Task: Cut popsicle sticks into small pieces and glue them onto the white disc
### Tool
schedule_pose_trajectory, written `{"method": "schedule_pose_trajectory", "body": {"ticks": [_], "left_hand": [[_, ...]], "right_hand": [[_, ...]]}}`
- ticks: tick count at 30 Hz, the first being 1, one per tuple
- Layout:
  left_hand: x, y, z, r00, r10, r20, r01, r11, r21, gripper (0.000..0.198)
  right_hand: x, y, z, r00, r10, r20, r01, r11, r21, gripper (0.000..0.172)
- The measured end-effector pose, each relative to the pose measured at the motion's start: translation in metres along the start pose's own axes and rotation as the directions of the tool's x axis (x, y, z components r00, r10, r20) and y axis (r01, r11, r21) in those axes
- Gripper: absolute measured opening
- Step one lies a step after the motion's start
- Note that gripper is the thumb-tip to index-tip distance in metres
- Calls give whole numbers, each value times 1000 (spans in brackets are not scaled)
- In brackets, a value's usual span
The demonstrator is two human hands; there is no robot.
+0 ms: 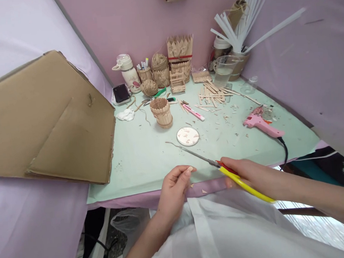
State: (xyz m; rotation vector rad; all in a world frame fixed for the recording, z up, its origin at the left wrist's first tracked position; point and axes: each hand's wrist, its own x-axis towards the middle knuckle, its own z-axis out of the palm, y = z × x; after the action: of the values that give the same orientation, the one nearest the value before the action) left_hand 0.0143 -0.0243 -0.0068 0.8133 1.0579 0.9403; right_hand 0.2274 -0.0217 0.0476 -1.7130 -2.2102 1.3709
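Note:
My right hand is closed around the yellow and red handles of a pair of scissors, whose thin metal blades point up-left across the pale green mat. My left hand hovers at the mat's near edge with its fingers curled and fingertips pinched together; whatever it pinches is too small to make out. A round white disc lies just beyond the blade tips. A small cup of wooden sticks stands further back.
A large cardboard sheet leans over the left side. A pink glue gun with a black cord lies at the right. Loose wooden sticks, a pink cutter, twine balls, a bottle and a clear cup stand at the back.

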Motion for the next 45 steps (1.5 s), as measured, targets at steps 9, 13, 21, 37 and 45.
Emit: {"method": "schedule_pose_trajectory", "body": {"ticks": [9,13,21,37,45], "left_hand": [[3,2,1,997,-49,55,56,991,-123,20],[5,3,0,997,-45,63,55,983,-174,20],[2,1,6,994,-27,104,42,988,-151,24],[-5,-6,21,984,50,172,1,959,-285,21],[-5,-6,17,990,142,23,-142,990,-3,24]], "right_hand": [[7,4,0,998,49,27,-52,991,126,26],[6,0,0,998,63,25,-66,986,151,27],[25,-18,13,950,-6,-312,139,903,406,30],[53,-30,54,716,9,-698,388,826,408,18],[49,-27,40,753,18,-657,351,835,425,23]]}}
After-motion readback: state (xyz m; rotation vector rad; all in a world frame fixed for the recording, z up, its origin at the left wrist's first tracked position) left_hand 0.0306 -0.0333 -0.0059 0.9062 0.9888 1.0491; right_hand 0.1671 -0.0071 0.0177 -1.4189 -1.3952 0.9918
